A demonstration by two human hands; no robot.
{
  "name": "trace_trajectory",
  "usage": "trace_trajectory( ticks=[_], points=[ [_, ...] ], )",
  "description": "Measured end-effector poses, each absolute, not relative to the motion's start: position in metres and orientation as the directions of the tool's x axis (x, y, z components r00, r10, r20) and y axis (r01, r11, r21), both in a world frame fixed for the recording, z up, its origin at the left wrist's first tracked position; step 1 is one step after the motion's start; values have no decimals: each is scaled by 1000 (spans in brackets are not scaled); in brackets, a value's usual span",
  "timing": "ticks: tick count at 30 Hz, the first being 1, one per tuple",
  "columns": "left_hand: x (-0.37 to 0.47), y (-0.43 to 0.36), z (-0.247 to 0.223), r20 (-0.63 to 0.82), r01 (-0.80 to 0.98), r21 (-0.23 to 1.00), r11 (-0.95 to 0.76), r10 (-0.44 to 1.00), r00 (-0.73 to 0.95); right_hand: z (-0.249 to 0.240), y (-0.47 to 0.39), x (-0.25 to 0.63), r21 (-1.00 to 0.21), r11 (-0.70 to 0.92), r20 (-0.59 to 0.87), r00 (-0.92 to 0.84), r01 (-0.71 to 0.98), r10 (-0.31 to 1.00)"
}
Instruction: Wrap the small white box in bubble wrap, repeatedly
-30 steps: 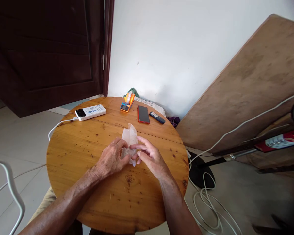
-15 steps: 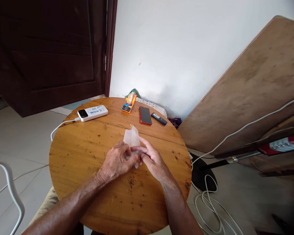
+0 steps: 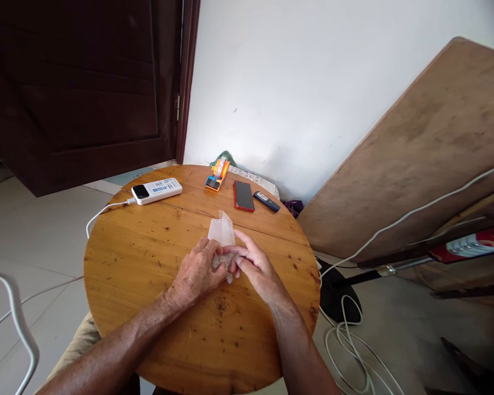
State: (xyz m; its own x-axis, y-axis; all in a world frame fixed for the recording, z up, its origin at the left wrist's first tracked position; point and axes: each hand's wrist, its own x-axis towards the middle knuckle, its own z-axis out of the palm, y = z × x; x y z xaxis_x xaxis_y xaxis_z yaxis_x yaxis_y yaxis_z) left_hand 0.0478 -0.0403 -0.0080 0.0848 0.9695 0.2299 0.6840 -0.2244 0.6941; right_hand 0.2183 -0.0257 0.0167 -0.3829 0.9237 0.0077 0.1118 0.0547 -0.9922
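A crumpled, translucent white wrapping sheet [image 3: 221, 230], with a texture like bubble wrap, lies at the middle of the round table. My left hand [image 3: 200, 270] presses its curled fingers and thumb on the near part of this sheet. From the other side, my right hand [image 3: 255, 269] grips the sheet's right edge, with its fingers bent and its index finger lying across the top. Both hands nearly touch over the sheet. Whether anything is wrapped inside is hidden by the fingers.
On the wooden table [image 3: 148, 285] stand a white power bank [image 3: 158, 190] with a cable, an orange tape dispenser [image 3: 218, 174], a red-edged phone [image 3: 244, 196] and a dark blue handheld device [image 3: 266, 201]. A black stand base [image 3: 340, 296] and looped white cable are on the floor at right.
My left thumb has drawn back slightly to the left, so more of the sheet shows between my hands. The view has shifted a little.
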Motion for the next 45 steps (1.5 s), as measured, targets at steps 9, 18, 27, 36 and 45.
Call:
trace_trajectory(
  ticks=[9,18,27,36,45],
  points=[
    [45,-43,-2,233,741,592,-316,948,218,14,-17,220,-996,39,9,-336,83,942],
    [44,-45,-1,230,775,547,-318,947,225,27,-9,226,-887,214,106,-272,409,956],
    [42,-41,1,354,739,490,-463,880,317,13,2,216,-878,251,137,-288,409,948],
    [43,-41,0,355,720,509,-472,877,323,9,26,224,-936,-156,-182,-55,317,982],
    [42,-42,-3,362,722,506,-471,877,317,3,44,209,-963,-140,-187,-203,229,961]
  ],
)
